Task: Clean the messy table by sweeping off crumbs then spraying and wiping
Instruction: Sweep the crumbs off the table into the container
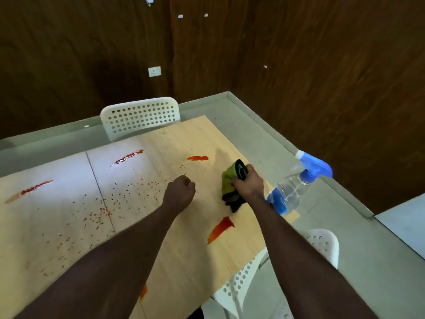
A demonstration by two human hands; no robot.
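Crumbs (128,194) scatter over the table's (184,249) middle and left, among red smears (220,229). Near the right edge, the right hand (249,183) grips a green-and-black cloth (228,180), beside a spray bottle (296,187). The left hand (180,189) is a closed fist, nothing visible in it.

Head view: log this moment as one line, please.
right hand grips cloth | left hand fisted | crumbs unswept | spray bottle at table edge

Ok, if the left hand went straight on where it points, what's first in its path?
Likely the orange-red smear just beyond the left hand. Depth is unclear, and the line may pass slightly right of it.
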